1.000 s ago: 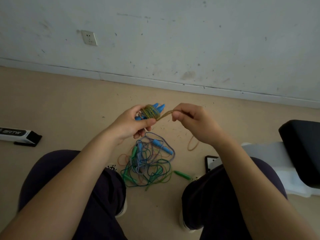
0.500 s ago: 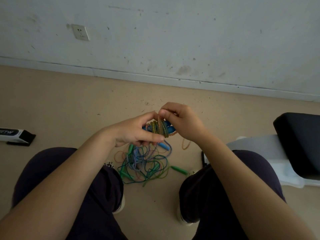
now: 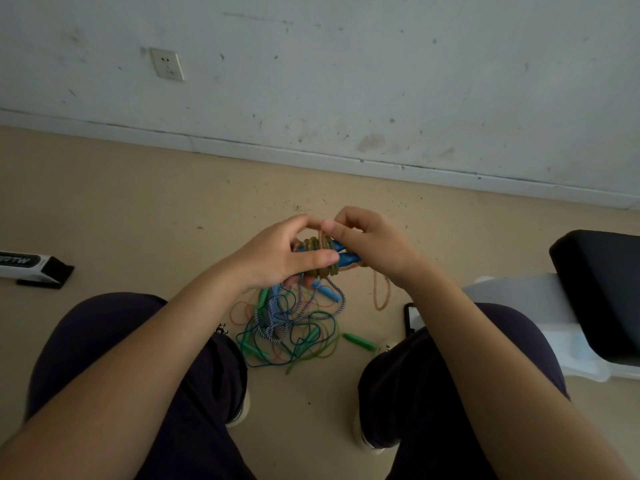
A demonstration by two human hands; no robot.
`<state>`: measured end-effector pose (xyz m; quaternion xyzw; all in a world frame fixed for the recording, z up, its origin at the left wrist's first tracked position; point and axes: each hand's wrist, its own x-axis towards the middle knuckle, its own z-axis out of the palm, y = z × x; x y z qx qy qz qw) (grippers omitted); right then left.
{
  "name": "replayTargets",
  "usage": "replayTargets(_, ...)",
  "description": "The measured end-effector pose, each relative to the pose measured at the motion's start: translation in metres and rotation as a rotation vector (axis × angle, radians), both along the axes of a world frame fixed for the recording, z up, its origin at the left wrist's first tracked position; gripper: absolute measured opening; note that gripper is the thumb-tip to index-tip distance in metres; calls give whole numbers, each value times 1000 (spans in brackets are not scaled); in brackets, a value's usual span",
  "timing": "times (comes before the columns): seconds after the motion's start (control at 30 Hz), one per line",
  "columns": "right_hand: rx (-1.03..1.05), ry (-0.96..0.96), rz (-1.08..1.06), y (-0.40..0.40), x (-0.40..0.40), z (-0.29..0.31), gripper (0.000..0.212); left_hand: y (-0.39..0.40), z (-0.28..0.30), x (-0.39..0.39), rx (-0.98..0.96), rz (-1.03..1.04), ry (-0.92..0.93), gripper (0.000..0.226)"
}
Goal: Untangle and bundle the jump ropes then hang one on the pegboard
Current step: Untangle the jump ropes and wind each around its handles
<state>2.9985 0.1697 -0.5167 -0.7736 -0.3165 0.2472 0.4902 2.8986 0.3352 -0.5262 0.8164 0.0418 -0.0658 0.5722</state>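
Note:
A bundled jump rope with blue handles and yellowish cord wound around them is held above the floor. My left hand grips the bundle from the left, thumb across its front. My right hand pinches the cord's loose end at the top of the bundle. Below them on the floor lies a tangle of ropes: green cord, blue cord and a blue-white braided one, with green handles and a blue handle. No pegboard is in view.
A tan rubber band lies on the floor right of the tangle, thin orange ones at its left. A phone lies by my right knee. A black seat on a white base stands at right, a black-white box at left.
My right hand brought the stretched cord end back to the bundle and now pinches it against the top. Both hands dropped lower over the tangle.

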Motion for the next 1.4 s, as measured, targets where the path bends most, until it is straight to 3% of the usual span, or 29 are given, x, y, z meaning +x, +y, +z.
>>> replayTargets(0.07, 2, 132, 55, -2, -1, 1, 37, 2, 0, -1, -8, 2, -27, 59)
replayTargets(0.2, 72, 293, 81, -4, 0, 3, 60, 3, 3, 0, -163, 85, -74, 43)
replayTargets(0.3, 117, 299, 96, -5, 0, 1, 55, 7, 5, 3, -285, 208, -70, 54)
replayTargets(0.47, -2, 120, 56, -6, 4, -5, 8, 15, 4, 3, -368, 304, -86, 62)
replayTargets(0.63, -129, 16, 32, -5, 1, -3, 29, 19, 3, 4, -362, 432, -101, 44)
replayTargets(0.83, -64, -120, 68, -2, -8, 5, 37, 22, -3, 10, -315, 668, -176, 32)
replayTargets(1.0, 134, -109, -81, -8, -7, 11, 42, 25, -10, 12, -248, 529, -96, 29)
replayTargets(1.1, 360, 78, -179, -6, -6, 9, 39, 19, -13, 11, -228, 448, -72, 30)
replayTargets(1.23, 600, 303, -90, 0, -6, 4, 37, 13, -13, 11, -199, 421, -48, 30)
replayTargets(1.4, 448, 273, -129, 1, -5, 4, 35, 9, -11, 9, -220, 390, -56, 31)
